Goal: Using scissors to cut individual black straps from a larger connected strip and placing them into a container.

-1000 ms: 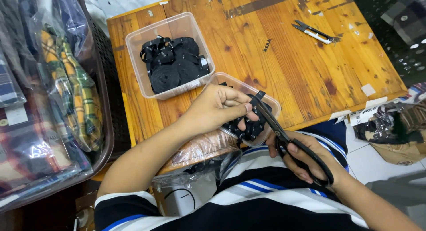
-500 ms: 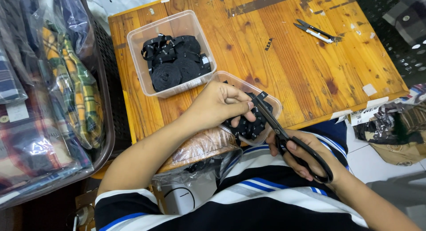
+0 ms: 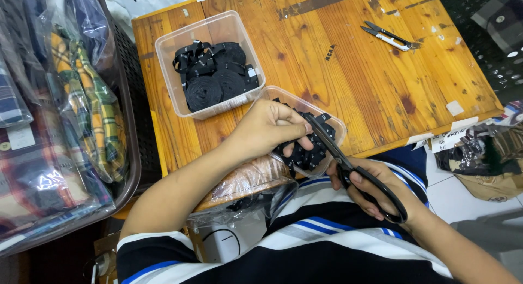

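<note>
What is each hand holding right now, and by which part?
The right hand holds large black scissors by the loop handles. The left hand pinches a black ribbon strip at its end, over the clear plastic tub.

Wooden table point(image 3: 348, 82) bears two plastic tubs point(image 3: 163, 49) (ribbon-filled) and snips point(image 3: 388, 35).

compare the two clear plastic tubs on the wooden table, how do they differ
The far clear plastic tub sits fully on the wooden table, untouched, and holds rolled coils of black ribbon. The near clear plastic tub hangs over the table's front edge and holds small cut black pieces; the left hand and the black scissors in the right hand work above it. Both are lidless, see-through and rectangular.
</note>
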